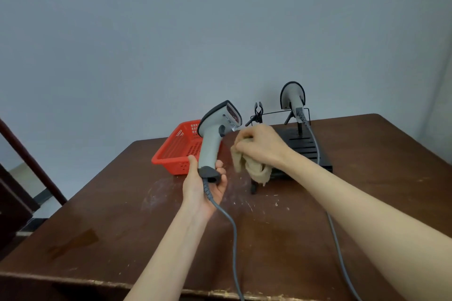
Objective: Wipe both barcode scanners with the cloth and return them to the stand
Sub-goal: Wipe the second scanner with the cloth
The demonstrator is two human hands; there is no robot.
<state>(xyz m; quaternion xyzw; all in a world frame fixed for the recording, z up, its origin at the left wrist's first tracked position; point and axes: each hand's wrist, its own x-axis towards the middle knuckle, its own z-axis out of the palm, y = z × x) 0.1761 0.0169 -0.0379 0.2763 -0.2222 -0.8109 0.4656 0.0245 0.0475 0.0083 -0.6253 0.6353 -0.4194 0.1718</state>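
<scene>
My left hand point(204, 187) grips the base of a grey barcode scanner point(212, 134), held upright above the table with its window facing right. My right hand point(259, 145) holds a bunched beige cloth point(249, 166) just right of the scanner's head, close to the trigger side. A second grey scanner point(292, 96) sits on the right holder of the black stand point(305, 146) at the back of the table. The stand's left holder point(258, 112) has nothing in it. Each scanner trails a grey cable point(232, 230) toward the front edge.
A red plastic basket point(178, 154) sits behind the held scanner at the back left. The brown wooden table point(122, 203) is scuffed with white marks. The second scanner's cable point(335, 234) runs under my right forearm. A dark chair frame point(29, 161) stands at the left.
</scene>
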